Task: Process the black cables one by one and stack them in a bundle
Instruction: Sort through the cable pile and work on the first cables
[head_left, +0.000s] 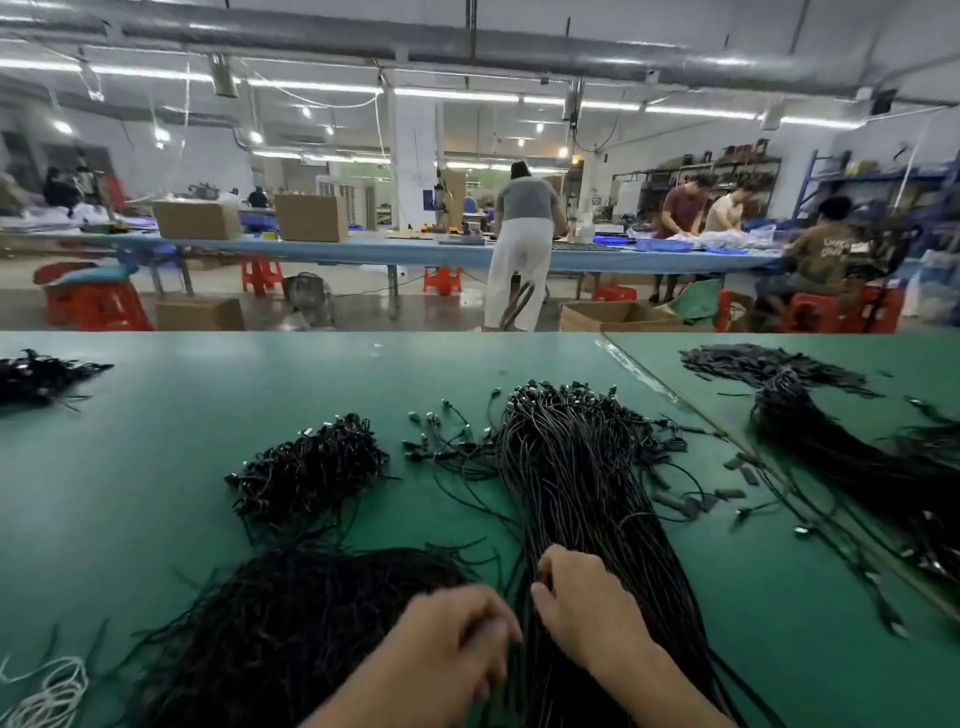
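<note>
A long bundle of black cables (582, 467) runs from the table's middle toward me, its connector ends fanned at the far end. My right hand (587, 608) rests on its near part, fingers curled into the strands. My left hand (452, 634) sits just left of it with fingers curled over black cable at the edge of a tangled heap (291, 613). What each hand pinches is hidden by the fingers. A smaller curled heap of cables (311, 473) lies further out on the left.
The green table (156, 467) also carries a dark cable pile (36, 374) at the far left, another long bundle (852, 447) at the right, loose connectors (441, 431) and white cord (52, 691). People work at a blue bench (363, 249) behind.
</note>
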